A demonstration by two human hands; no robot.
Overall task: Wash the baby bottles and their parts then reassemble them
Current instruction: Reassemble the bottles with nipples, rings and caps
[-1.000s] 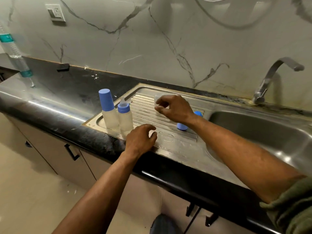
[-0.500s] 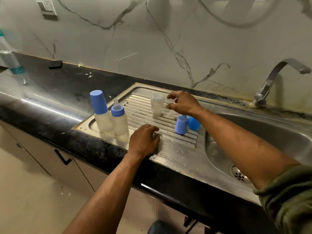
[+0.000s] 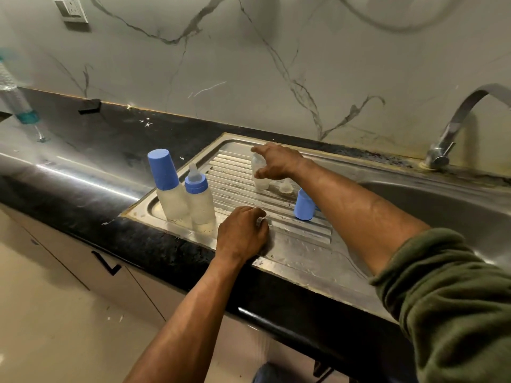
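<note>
Two assembled baby bottles stand at the left end of the steel drainboard (image 3: 293, 246): one with a tall blue cap (image 3: 163, 181), one with a blue ring and bare teat (image 3: 199, 199). My right hand (image 3: 278, 161) grips an open clear bottle body (image 3: 260, 179) standing further back. Beside it lies a loose clear teat (image 3: 284, 188). A blue cap (image 3: 303, 207) stands near my right forearm, which partly hides something blue behind the cap. My left hand (image 3: 240, 234) rests on the drainboard's front with fingers curled round a small clear piece (image 3: 258, 221).
The sink basin (image 3: 448, 214) lies to the right under a curved faucet (image 3: 459, 123). Black counter (image 3: 83, 164) stretches left, with a plastic water bottle (image 3: 15, 99) at its far end. A wall socket (image 3: 70, 9) sits high on the marble backsplash.
My right hand let go of the clear bottle body, moved off to its right, then came back over it and now grips it. The left hand stayed put.
</note>
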